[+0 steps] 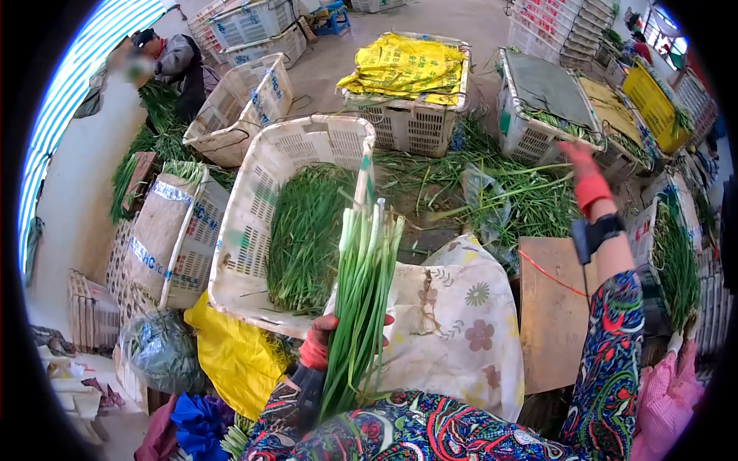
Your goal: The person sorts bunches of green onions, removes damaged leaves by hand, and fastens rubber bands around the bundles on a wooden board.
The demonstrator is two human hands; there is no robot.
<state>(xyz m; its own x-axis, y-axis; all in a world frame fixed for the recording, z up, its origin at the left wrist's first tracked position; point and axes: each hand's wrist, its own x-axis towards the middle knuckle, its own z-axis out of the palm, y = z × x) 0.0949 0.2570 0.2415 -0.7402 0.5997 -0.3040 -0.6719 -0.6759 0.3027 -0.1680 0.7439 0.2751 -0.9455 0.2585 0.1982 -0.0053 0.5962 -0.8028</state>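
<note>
beside the crate [257, 196], the left hand [316, 343] clasps onions [360, 288] that could slip if it loosens; right hand [584, 173] too blurred to tell.

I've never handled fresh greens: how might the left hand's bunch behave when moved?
The bunch looks likely to flop at its long, thin leaves, while the straight pale ends seem stiffer. No tie shows, so the bunch could spread if the left hand relaxed.

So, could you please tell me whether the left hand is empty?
No, the left hand holds a bunch of green onions.
</note>
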